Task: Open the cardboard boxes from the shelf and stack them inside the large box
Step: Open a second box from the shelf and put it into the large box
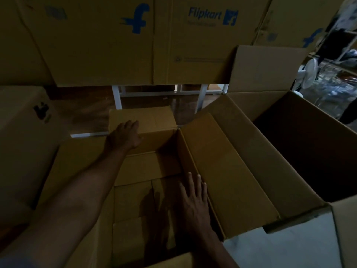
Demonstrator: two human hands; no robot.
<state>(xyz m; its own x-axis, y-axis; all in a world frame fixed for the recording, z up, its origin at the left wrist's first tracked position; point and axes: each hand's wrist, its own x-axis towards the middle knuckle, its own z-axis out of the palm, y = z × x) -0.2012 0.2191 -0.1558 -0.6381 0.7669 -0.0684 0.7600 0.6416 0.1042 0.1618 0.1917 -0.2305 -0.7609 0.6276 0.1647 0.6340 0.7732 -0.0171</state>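
Both hands are in the open cardboard box (133,198) right in front of the person. The left hand (123,137) lies flat over its far edge, fingers relaxed on the folded-back far flap (146,118). The right hand (194,202) is spread, palm down, low inside against the right wall, pinching nothing. The step in hand looks like squaring this box up and pressing its bottom flaps level. The large box (318,132) stands open just to the right of the right hand, its inside too dark to read. More printed boxes (108,45) wait on the shelf (116,97) beyond the left hand. Next, both hands likely need to grip opposite walls, lift, and lower the box into the large one.
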